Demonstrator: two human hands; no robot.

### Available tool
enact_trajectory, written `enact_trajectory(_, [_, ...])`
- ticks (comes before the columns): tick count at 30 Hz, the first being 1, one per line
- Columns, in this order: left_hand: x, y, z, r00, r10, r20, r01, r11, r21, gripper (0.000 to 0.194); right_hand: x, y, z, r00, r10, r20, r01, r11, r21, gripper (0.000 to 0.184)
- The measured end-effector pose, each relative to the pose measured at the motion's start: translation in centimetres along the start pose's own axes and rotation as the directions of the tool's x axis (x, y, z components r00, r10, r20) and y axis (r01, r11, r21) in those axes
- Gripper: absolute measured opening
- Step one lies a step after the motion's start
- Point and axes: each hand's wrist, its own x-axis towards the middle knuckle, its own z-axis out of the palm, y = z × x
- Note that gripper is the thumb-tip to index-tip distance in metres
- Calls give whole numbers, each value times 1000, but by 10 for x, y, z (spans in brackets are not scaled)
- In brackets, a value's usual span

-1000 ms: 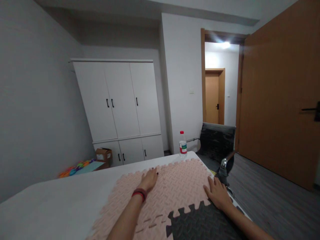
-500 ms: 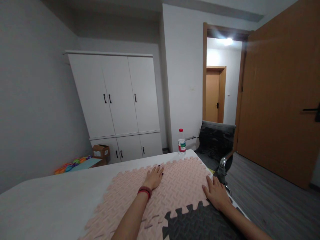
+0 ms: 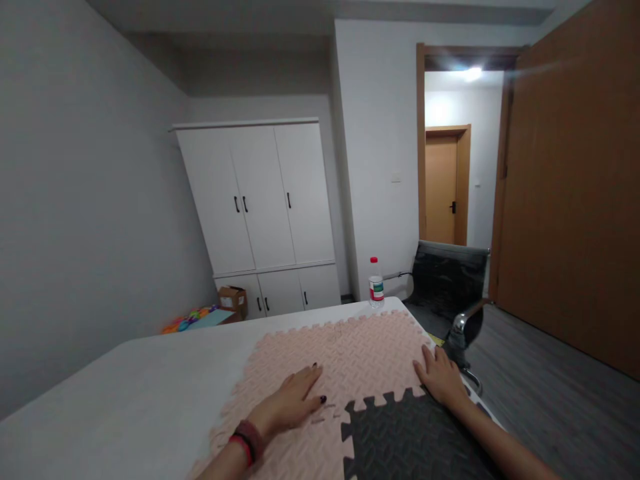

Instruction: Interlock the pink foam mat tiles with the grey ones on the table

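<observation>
both hands flat and spread on the foam, left hand point(image 3: 293, 403) pulled back from mid pink mat point(image 3: 345, 353) to the seam beside the dark mat point(image 3: 410, 440), right hand point(image 3: 443, 380) still pressing the bench's point(image 3: 150, 393) right edge.

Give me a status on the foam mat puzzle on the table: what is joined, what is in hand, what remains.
Joined: the pink interlocking foam mat tiles lie flat on the white table, and the dark grey foam tile is meshed into their toothed edge. In hand: the left hand presses flat on the pink foam near that seam, and the right hand rests at the mat's right edge. Left: no loose tiles are visible.
</observation>
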Motion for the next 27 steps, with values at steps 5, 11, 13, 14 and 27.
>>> enact_trajectory(5, [-24,4,10,998,-36,55,40,997,-69,71,-2,1,1,1000,-8,-18,8,1000,-4,63])
enact_trajectory(11, [-18,4,8,996,-42,79,46,997,-61,75,-2,2,3,1000,-9,-21,9,1000,-12,63])
enact_trajectory(13, [-18,3,11,996,-49,75,53,998,-46,74,-2,1,1,1000,-6,-9,6,1000,-11,63])
enact_trajectory(14, [-19,3,13,996,-53,65,55,998,-34,72,-3,0,0,1000,-3,-3,3,1000,-9,62])
enact_trajectory(27, [-39,33,36,973,-197,-120,201,979,21,56,-6,-2,-4,999,31,37,-32,999,23,62])
